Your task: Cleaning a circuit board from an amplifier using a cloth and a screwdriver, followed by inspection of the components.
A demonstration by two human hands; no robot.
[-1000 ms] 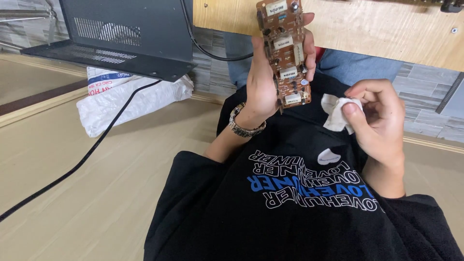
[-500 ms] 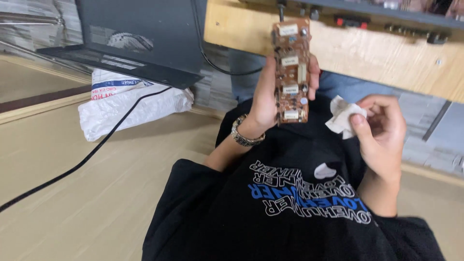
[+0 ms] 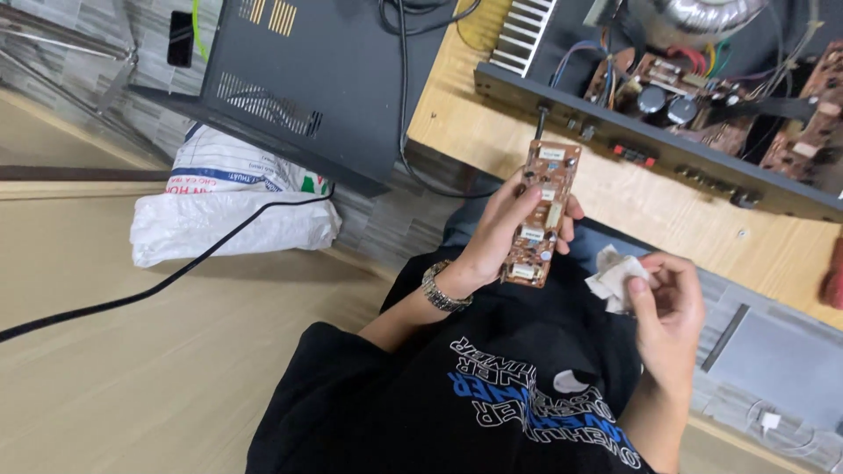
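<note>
My left hand (image 3: 496,237), with a metal watch on the wrist, grips a narrow brown circuit board (image 3: 542,213) upright in front of my black printed shirt. My right hand (image 3: 667,312) pinches a crumpled white cloth (image 3: 613,279) just to the right of the board, not touching it. Beyond the board, on a wooden table (image 3: 615,197), lies an opened amplifier chassis (image 3: 702,105) with capacitors, coloured wires and boards showing.
A black metal cover (image 3: 325,79) leans at the table's left. A white plastic sack (image 3: 228,206) lies on the floor, with a black cable (image 3: 132,294) running past it. A grey panel (image 3: 773,360) sits at lower right.
The view has tilted up, bringing the open chassis into sight. The board and both hands sit lower in the picture; the grips are unchanged.
</note>
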